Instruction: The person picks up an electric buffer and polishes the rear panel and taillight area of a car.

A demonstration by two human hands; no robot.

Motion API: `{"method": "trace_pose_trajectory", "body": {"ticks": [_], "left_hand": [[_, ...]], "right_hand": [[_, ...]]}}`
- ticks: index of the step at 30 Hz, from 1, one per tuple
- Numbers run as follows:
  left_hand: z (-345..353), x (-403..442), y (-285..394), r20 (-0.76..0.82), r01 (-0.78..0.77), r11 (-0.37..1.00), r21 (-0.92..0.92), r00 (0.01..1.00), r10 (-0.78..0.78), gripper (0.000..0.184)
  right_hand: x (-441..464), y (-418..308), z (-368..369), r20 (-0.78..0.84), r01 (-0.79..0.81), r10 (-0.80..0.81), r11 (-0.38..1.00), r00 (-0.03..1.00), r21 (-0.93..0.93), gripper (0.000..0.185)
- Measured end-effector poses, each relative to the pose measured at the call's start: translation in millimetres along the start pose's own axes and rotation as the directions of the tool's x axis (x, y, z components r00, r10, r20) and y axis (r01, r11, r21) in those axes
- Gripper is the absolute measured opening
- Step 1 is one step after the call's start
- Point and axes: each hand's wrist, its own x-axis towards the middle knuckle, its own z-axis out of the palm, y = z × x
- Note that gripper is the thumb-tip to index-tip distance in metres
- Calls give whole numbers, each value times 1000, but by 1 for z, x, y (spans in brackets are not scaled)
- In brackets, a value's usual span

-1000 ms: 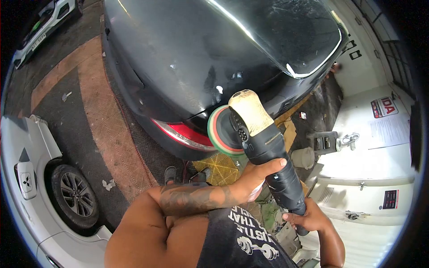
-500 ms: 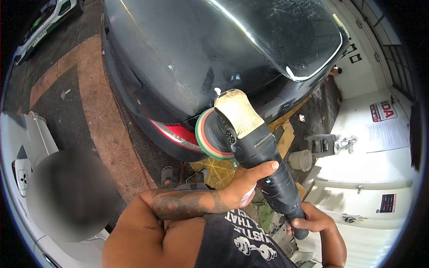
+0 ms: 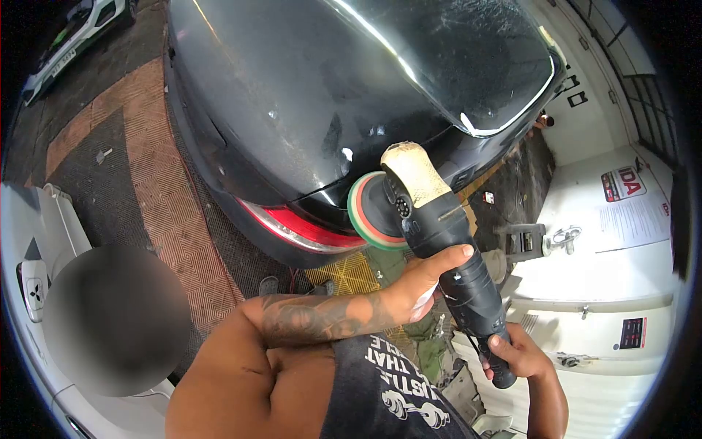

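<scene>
Black polisher (image 3: pixel 439 219) in left hand (image 3: pixel 420 284) and right (image 3: pixel 525 357); sign (image 3: pixel 623 184) perhaps reads "IDA".

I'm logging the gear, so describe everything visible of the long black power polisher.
The long black power polisher has a scuffed cream cover over its head. Its round pad, layered green, red and cream, tilts beside the glossy black car; contact is unclear. The left hand holds its middle, the right hand its rear end.

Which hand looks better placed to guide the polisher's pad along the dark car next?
Probably the left hand: it grips the polisher nearer the pad, which is beside the red taillight. The right hand holds the far end.
</scene>
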Motion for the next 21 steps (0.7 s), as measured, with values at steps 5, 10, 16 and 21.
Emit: {"method": "trace_pose_trajectory", "body": {"ticks": [5,10,16,21], "left_hand": [[-4,-17,-10,-29,-56,998,-5,998,56,39],[-5,-18,-9,-64,-106,993,53,992,109,39],[-9,-19,-9,-74,-121,992,48,989,124,40],[-29,-29,-16,-68,-240,968,74,967,245,44]], "right_hand": [[6,8,-1,76,19,-15,998,997,-58,52],[10,10,-3,70,19,-14,997,997,-74,50],[17,9,-3,73,32,-28,998,997,-52,47],[46,35,3,110,38,-22,988,994,-150,40]]}}
